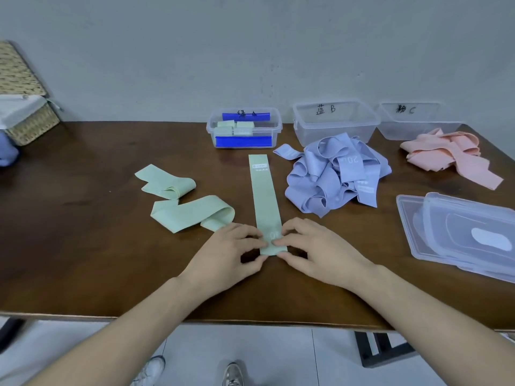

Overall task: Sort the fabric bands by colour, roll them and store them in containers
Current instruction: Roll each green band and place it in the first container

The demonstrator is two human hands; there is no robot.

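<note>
The head camera looks down on a brown table (83,246). A long green band (264,201) lies flat and straight on it, running away from the person toward the back. Both hands are at its near end. The left hand (231,254) pinches the left edge of this end with thumb and curled fingers, and the right hand (315,252) pinches the right edge in the same way, so the two hands almost meet over the band.

To the left of it lie two more green bands (184,201), loosely folded. To the right is a pile of blue bands (337,174), tangled together, and further right a smaller pile of pink bands (451,154).

At the back stand three clear boxes in a row. The left box (243,128), with blue clips, holds several rolled green bands (235,128). The middle box (334,121) and the right box (412,121) have handwritten labels; I cannot see bands in them. Clear lids (457,235) lie stacked near the right edge of the table. A woven basket (22,98) stands at the far left.
</note>
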